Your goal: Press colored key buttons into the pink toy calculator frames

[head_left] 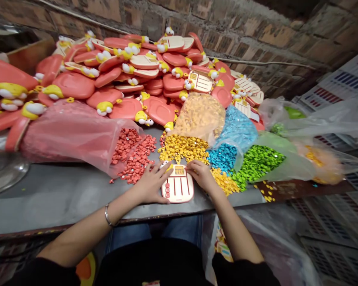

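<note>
Grey metal bench against a brick wall, lol: my left hand lies spread beside this pink plastic board, right hand curled on its top edge, can't tell if gripping, only a few red beads set so far.

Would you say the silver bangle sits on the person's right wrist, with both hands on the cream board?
No, the head view shows the silver bangle on the left wrist; the left hand and right hand are on the cream board.
</note>
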The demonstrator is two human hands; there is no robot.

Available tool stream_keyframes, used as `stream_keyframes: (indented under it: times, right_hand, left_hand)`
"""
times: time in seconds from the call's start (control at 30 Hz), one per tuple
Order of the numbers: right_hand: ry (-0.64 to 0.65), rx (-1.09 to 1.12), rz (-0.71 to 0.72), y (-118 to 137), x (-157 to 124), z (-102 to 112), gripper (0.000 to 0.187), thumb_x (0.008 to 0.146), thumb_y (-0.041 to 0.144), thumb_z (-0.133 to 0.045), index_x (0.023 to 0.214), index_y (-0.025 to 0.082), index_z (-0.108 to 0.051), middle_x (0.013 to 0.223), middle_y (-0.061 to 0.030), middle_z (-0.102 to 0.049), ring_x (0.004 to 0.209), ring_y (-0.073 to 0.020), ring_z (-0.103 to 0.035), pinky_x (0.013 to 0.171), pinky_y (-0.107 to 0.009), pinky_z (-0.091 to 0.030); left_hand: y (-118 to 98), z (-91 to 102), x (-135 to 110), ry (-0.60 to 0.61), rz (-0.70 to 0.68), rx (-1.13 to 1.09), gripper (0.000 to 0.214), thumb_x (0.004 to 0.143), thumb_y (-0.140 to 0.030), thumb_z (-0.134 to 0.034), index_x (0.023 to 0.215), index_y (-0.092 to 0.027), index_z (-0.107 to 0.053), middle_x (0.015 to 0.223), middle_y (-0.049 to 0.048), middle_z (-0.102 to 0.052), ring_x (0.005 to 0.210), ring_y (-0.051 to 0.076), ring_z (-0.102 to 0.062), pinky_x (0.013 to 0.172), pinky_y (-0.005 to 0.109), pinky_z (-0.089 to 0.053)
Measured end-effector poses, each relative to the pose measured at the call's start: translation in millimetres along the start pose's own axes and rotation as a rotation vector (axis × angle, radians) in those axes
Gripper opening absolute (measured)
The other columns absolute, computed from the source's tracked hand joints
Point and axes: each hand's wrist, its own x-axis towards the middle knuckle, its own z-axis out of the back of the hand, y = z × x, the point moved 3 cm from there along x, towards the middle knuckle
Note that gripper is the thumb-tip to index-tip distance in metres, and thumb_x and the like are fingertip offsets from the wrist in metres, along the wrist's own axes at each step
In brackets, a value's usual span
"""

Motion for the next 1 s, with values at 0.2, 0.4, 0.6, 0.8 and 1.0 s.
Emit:
stream_keyframes:
  times: [0.2,0.4,0.6,0.8,1.0]
  right_hand:
    - [-0.002,-0.001,0.025,-9,-8,-7,0.012,0.088,0.017,-0.060,0.079,0.020,-0.067,0.085,-0.0069,-0.066,0.085,-0.0215,-0.059,0.078,-0.036,-0.047]
    - [0.046,0.100,0.012,8,-18,-15,0.010,0.088,0.017,-0.062,0.081,0.020,-0.067,0.083,-0.0055,-0.066,0.081,-0.0199,-0.060,0.074,-0.034,-0.048]
    - [0.033,0.093,0.003,24,-1,-47,0.008,0.085,0.016,-0.064,0.090,0.021,-0.068,0.088,-0.0054,-0.069,0.083,-0.0198,-0.063,0.076,-0.033,-0.049]
    - [-0.064,0.154,-0.113,23,-5,-49,0.030,0.082,0.013,-0.067,0.110,0.022,-0.064,0.096,-0.0055,-0.072,0.081,-0.0197,-0.066,0.076,-0.033,-0.051]
    - [0.016,0.169,-0.084,37,7,-60,0.016,0.084,0.009,-0.060,0.091,0.021,-0.068,0.088,-0.0034,-0.072,0.082,-0.0185,-0.064,0.078,-0.031,-0.049]
  left_hand:
    - [0,2.0,2,0.020,0.016,0.004,0.112,0.065,-0.080,-0.057,0.153,-0.018,-0.023,0.159,0.0114,-0.018,0.141,0.043,-0.016,0.108,0.055,-0.013]
    - [0,3.9,2,0.007,0.015,-0.011,0.119,0.063,-0.082,-0.058,0.153,-0.015,-0.019,0.159,0.0122,-0.018,0.140,0.041,-0.019,0.107,0.055,-0.015]
    - [3,5.4,1,0.022,0.059,0.025,0.116,0.064,-0.079,-0.060,0.153,-0.017,-0.020,0.159,0.0120,-0.018,0.139,0.042,-0.021,0.106,0.056,-0.017]
    - [5,2.7,2,0.008,0.054,0.019,0.114,0.064,-0.076,-0.061,0.153,-0.019,-0.019,0.159,0.0119,-0.019,0.140,0.042,-0.019,0.106,0.056,-0.017]
    - [5,2.5,2,0.012,0.057,0.004,0.116,0.063,-0.074,-0.064,0.154,-0.018,-0.017,0.159,0.0120,-0.019,0.140,0.042,-0.020,0.107,0.056,-0.016]
